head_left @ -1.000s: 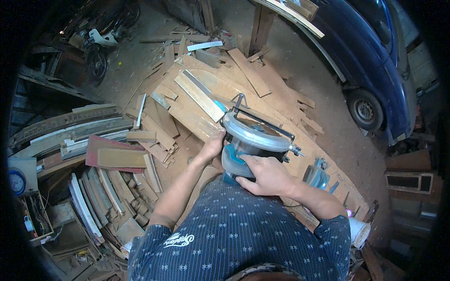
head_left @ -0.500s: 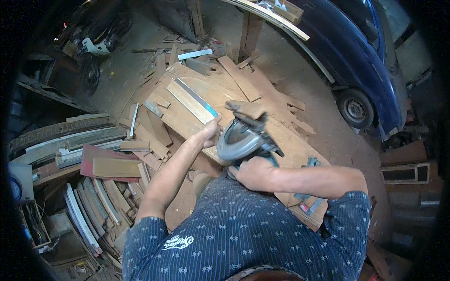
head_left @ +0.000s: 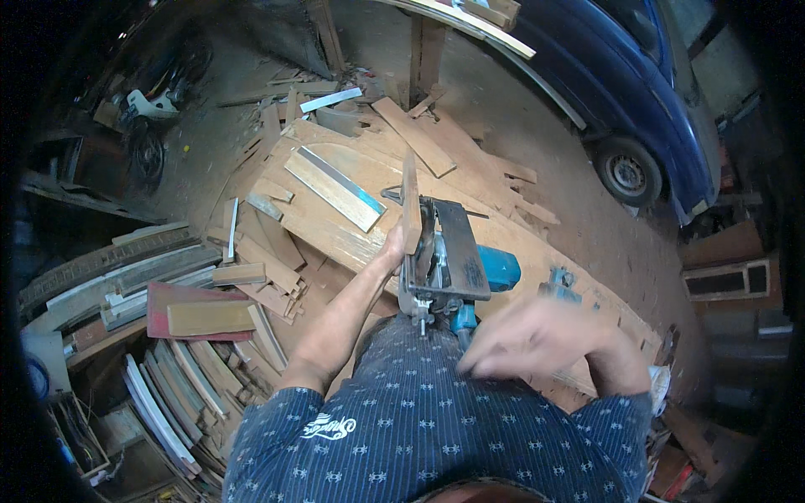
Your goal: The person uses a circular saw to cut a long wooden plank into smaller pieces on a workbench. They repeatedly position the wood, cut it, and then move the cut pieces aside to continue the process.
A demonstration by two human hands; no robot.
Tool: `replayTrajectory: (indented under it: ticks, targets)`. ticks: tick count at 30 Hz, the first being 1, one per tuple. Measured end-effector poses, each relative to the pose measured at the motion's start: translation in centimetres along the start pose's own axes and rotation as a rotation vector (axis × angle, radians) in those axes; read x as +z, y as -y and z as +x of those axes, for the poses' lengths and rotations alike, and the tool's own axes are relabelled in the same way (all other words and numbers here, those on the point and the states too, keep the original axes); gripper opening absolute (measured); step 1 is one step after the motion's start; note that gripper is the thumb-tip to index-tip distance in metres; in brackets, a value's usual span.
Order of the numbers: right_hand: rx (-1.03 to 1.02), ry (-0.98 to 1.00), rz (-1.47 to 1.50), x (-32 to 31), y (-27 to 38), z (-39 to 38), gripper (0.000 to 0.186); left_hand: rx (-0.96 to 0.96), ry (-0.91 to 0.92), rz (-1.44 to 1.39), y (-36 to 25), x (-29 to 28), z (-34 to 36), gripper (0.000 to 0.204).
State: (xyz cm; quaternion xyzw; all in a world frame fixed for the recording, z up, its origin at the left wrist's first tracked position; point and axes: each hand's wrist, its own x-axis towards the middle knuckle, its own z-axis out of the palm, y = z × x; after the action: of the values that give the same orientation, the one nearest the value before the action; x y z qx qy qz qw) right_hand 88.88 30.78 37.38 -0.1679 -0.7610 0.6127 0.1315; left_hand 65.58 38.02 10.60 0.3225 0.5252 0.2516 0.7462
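A circular saw (head_left: 457, 250) with a blue motor (head_left: 499, 268) is turned over in front of my body, its dark base plate facing up. My left hand (head_left: 388, 253) is closed at its left side around an upright narrow wooden piece (head_left: 410, 205) beside the plate; part of the fingers is hidden. My right hand (head_left: 528, 335) is off the saw, just right of the handle, blurred by motion. Behind them, a pale strip (head_left: 331, 193) with a dark and blue edge lies on the plywood board (head_left: 277, 176). A second teal tool (head_left: 560, 283) sits on the board to the right.
Stacked curved timber (head_left: 126, 268) and offcuts (head_left: 193, 394) crowd the left and lower left. A motorbike (head_left: 151, 126) stands at back left. A dark blue car (head_left: 662, 117) is at the right, a framed panel (head_left: 725, 281) below it. Planks (head_left: 470, 25) jut overhead at the top.
The saw has turned over so its base plate and blue motor show, with the wooden piece now upright beside it. My right hand has let go of the handle and moved right.
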Motion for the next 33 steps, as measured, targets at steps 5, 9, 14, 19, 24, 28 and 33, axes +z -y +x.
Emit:
replayTrajectory:
  ticks: [5,9,14,19,24,28,33]
  targets:
    - [0.774,-0.872,-0.327,-4.2,-17.3,-5.4,0.047,0.284,-0.081,0.38,-1.9,1.4,-0.2,0.052]
    - [0.723,-0.762,0.947,-0.8,-24.4,-2.4,0.051,0.262,-0.078,-0.129,3.3,-2.2,4.5,0.054]
    - [0.531,-0.784,0.86,-0.6,-27.9,-2.7,0.052,0.382,-0.072,0.152,2.4,-4.8,6.9,0.055]
    - [0.565,-0.873,0.565,-2.2,-25.8,-3.5,0.045,0.305,0.222,-0.855,-3.4,-5.5,2.6,0.052]
    - [0.708,-0.931,0.338,-3.3,-29.1,-2.2,0.041,0.3,0.034,-0.67,-0.5,-6.2,5.8,0.043]
    - [0.729,-1.125,0.135,-1.6,-32.8,-2.2,0.04,0.305,-0.058,-0.646,0.6,-4.3,7.3,0.032]
    - [0.6,-1.287,0.321,2.4,-40.7,-1.7,0.041,0.295,-0.146,-0.511,3.6,-4.9,9.9,0.034]
